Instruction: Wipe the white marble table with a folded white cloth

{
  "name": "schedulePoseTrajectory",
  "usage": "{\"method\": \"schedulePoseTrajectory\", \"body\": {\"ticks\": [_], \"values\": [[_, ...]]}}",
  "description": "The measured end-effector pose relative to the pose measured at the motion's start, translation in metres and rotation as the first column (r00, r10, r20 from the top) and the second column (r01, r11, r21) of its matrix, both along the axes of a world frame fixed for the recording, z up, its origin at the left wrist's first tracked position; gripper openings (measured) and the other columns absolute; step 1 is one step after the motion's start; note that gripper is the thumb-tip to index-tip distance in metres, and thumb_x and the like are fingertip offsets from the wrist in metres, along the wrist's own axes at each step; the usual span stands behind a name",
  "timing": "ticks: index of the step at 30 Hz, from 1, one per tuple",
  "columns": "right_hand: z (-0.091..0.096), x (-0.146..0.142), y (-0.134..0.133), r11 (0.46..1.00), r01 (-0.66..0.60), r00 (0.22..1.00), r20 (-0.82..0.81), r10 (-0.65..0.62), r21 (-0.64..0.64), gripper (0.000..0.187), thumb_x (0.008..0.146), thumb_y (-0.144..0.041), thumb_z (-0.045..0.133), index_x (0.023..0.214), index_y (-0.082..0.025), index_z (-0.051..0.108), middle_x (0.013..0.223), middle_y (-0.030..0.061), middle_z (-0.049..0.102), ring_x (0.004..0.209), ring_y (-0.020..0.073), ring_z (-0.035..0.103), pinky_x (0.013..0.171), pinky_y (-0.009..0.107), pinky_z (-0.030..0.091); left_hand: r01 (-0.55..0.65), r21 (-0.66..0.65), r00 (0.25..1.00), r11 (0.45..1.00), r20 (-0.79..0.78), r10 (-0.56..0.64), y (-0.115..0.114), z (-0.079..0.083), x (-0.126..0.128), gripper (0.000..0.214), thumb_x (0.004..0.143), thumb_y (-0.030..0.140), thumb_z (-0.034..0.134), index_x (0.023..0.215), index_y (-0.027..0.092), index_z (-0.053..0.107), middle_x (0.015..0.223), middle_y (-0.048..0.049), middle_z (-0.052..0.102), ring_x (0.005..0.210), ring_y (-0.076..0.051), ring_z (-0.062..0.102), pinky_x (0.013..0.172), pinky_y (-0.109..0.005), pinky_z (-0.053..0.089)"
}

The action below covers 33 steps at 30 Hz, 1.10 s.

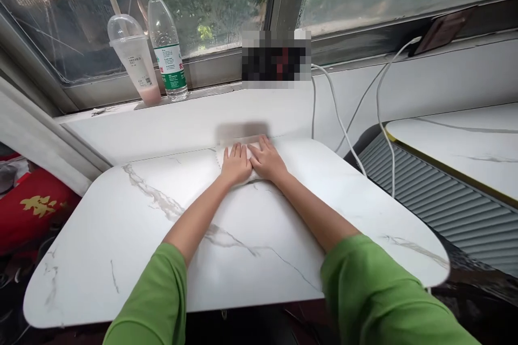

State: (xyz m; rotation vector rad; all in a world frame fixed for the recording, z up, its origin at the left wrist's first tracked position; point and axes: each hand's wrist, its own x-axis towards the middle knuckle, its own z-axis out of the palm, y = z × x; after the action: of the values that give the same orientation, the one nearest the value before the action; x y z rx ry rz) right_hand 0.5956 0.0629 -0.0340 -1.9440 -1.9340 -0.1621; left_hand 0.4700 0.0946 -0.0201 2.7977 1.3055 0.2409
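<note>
A folded white cloth (244,152), perhaps a wipe or paper towel, lies on the white marbled table (141,259) close to the wall. My left hand (237,164) rests flat on the cloth's left part, fingers stretched toward the wall. Beside it my right hand (267,159) also lies flat over the cloth, with its fingers extended and its thumb close to the left hand. Both palms hide much of the cloth.
On the sill stand a lidded plastic cup (135,64) with a straw and a green-capped water bottle (167,48). White cables (335,99) hang at the right, above a grey ribbed cabinet (437,199). A red bag (36,207) sits left of the table.
</note>
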Motion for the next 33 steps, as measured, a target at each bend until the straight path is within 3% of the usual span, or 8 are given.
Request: {"method": "schedulePoseTrajectory", "body": {"ticks": [4,8,12,16,19,22,33], "values": [[-0.005,0.000,-0.051,0.998,-0.035,0.996,0.078,0.039,-0.053,0.055,0.090,-0.019,0.030,0.141,-0.005,0.044,0.148,0.0159,0.042,0.140,0.0277,0.034,0.116,0.049,0.025,0.027,-0.043,0.999,0.999,-0.036,-0.029,-0.050,0.004,-0.005,0.059,0.096,0.027,0.023,0.150,0.002,0.022,0.158,-0.0165,0.019,0.147,-0.024,0.013,0.119,-0.048,0.009],[-0.013,0.021,-0.123,0.993,-0.118,0.990,0.079,0.117,0.004,0.055,0.091,-0.020,0.032,0.142,-0.005,0.043,0.149,0.0162,0.040,0.141,0.0283,0.032,0.115,0.051,0.029,0.101,-0.007,0.995,0.995,0.000,-0.101,-0.124,0.005,0.004,0.061,0.094,0.025,0.027,0.149,-0.002,0.022,0.157,-0.0192,0.016,0.147,-0.028,0.009,0.118,-0.051,0.010],[-0.015,0.059,-0.205,0.976,-0.217,0.976,0.023,0.216,0.035,0.056,0.092,-0.020,0.032,0.148,-0.020,0.036,0.150,0.0068,0.040,0.139,0.0238,0.037,0.115,0.052,0.031,0.264,0.066,0.962,0.962,0.054,-0.267,-0.198,0.004,0.032,0.064,0.092,0.024,0.033,0.147,-0.007,0.023,0.157,-0.0207,0.016,0.146,-0.029,0.011,0.119,-0.044,0.019],[-0.012,0.092,-0.261,0.994,-0.105,0.994,0.009,0.105,-0.002,0.054,0.094,-0.021,0.031,0.147,-0.023,0.037,0.150,0.0060,0.041,0.139,0.0232,0.036,0.115,0.051,0.032,0.320,0.121,0.945,0.940,0.031,-0.326,-0.240,0.005,0.066,0.063,0.094,0.029,0.032,0.144,-0.009,0.030,0.152,-0.0235,0.029,0.143,-0.034,0.022,0.119,-0.046,0.020],[-0.012,0.103,-0.269,0.999,-0.007,1.000,-0.011,0.006,-0.031,0.053,0.093,-0.021,0.032,0.145,-0.023,0.041,0.149,0.0070,0.042,0.138,0.0230,0.036,0.115,0.052,0.031,0.330,0.137,0.942,0.934,0.010,-0.334,-0.246,0.004,0.082,0.061,0.094,0.028,0.030,0.144,-0.007,0.033,0.150,-0.0216,0.035,0.142,-0.034,0.026,0.118,-0.046,0.022],[-0.015,0.108,-0.257,0.999,0.046,0.998,-0.042,-0.046,-0.001,0.055,0.090,-0.017,0.032,0.143,-0.025,0.045,0.146,0.0048,0.046,0.137,0.0217,0.038,0.115,0.052,0.031,0.322,0.131,0.945,0.938,0.025,-0.327,-0.235,0.001,0.090,0.061,0.094,0.029,0.029,0.144,-0.007,0.032,0.150,-0.0216,0.036,0.141,-0.033,0.028,0.118,-0.046,0.022],[-0.012,0.126,-0.159,0.999,0.044,0.999,0.005,-0.045,0.029,0.058,0.082,-0.012,0.033,0.138,-0.016,0.051,0.142,0.0076,0.052,0.135,0.0221,0.042,0.114,0.049,0.032,0.265,0.042,0.961,0.963,0.074,-0.267,-0.148,-0.002,0.118,0.062,0.093,0.025,0.031,0.144,-0.009,0.028,0.151,-0.0233,0.031,0.143,-0.031,0.026,0.118,-0.045,0.017]]}}
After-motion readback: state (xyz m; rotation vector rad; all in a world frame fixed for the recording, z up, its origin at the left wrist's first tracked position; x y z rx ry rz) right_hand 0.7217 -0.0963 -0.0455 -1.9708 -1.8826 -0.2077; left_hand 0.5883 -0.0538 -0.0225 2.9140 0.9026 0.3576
